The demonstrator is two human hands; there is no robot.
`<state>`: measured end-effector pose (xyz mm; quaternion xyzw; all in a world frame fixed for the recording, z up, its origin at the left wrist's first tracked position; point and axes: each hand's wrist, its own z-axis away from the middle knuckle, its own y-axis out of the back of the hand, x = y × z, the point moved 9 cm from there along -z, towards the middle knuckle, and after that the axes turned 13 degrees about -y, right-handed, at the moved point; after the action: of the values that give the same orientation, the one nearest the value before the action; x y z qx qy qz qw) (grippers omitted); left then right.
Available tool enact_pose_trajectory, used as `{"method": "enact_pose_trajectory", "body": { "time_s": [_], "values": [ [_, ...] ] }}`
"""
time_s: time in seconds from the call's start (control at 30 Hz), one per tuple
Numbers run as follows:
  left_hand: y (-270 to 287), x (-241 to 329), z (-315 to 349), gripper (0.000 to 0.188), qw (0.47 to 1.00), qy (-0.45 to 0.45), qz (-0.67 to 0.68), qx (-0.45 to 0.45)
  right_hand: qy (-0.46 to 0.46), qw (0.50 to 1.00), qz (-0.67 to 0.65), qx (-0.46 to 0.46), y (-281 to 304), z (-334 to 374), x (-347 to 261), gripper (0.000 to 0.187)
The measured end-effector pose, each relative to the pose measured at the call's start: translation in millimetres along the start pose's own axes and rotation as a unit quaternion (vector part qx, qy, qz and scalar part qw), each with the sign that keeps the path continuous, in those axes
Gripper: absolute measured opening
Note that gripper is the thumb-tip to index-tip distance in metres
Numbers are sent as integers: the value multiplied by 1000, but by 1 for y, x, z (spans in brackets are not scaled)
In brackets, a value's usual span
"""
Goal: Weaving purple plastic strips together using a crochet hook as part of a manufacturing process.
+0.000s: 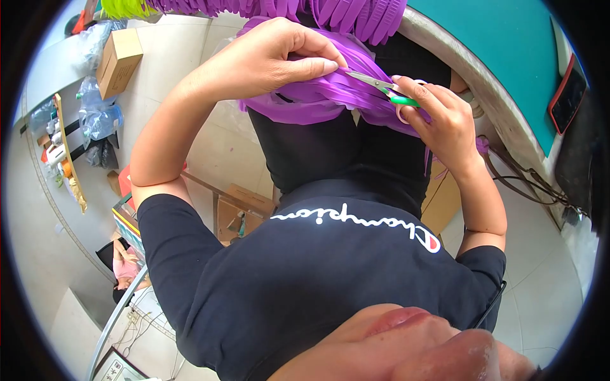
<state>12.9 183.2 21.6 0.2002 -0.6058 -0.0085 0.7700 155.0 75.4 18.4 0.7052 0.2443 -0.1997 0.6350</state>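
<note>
A bundle of long purple rubbery strips [289, 111] lies across my lap. My left hand [270, 60] is closed over it, thumb and forefinger pinching the end of one purple strip. In my right hand [448, 120] is a pair of small scissors [368, 80] with green and white handles. Their blades point left, and the tips reach the strip close to my left fingertips. The blades look nearly closed; whether the strip lies between them is too small to tell.
More purple straps [359, 18] and a yellow-green bunch [124, 7] lie at the far edge. At right stands a table with a green mat [495, 51] and a red-edged phone [569, 95]. A cardboard box [119, 62] is at left; a person in pink [125, 267] sits lower left.
</note>
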Motion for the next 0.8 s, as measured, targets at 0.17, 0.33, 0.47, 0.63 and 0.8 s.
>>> {"method": "enact_pose_trajectory", "body": {
  "time_s": [0.17,0.33,0.47,0.63,0.8],
  "values": [
    [-1,0,0,24,1000,1,3,-1,7,1000,13,2,0,-2,-4,41],
    [0,0,0,26,1000,-11,-11,-26,12,1000,3,21,4,-4,-10,41],
    [-1,2,0,27,999,-23,-3,-37,11,999,29,17,8,-7,-15,41],
    [-1,4,0,18,997,-77,-17,-2,-27,999,2,-33,10,-7,8,36],
    [-5,9,-3,14,999,-33,-35,8,-246,820,-512,-77,-27,-7,11,29]
  ]
}}
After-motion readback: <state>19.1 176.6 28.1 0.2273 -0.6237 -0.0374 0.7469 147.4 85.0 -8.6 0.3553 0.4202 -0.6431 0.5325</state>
